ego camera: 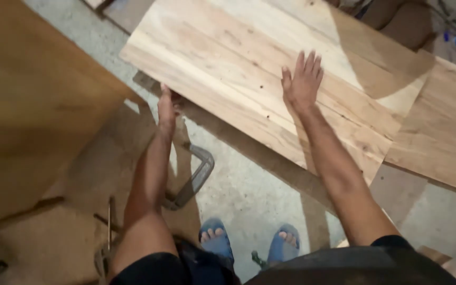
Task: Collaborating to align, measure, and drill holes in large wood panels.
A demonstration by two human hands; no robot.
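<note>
We have one view only, from a head-worn camera; no second view shares the scene. It looks steeply down and forward over the wearer's own body. The dark shirt fills the bottom edge, and both blue sandals (pixel 249 244) stand on the concrete floor (pixel 238 190) directly below the lens. Both forearms run up from the bottom edge into mid-frame, so the camera sits close, about an arm's reach from the pale wood panel (pixel 249 68). The panel crosses the upper half on a diagonal, from upper left to lower right. A brown board (pixel 32 105) close to the lens fills the left side. The horizon is out of view.
</note>
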